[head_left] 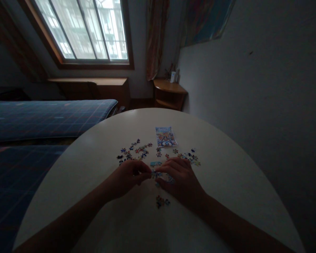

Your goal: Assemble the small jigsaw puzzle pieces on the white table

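Round cream table [226, 168]: nearer than its colourful rectangular sheet [165, 136], left hand [126, 175] and right hand [183, 179] curl at multicoloured jigsaw pieces [157, 174], grips unclear.

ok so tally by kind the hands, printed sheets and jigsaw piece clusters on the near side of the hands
Hands: 2, the left hand and the right hand
Printed picture sheet: 1
Near-side jigsaw piece cluster: 1
Total: 4

Single pieces are too small and dim to count surely.
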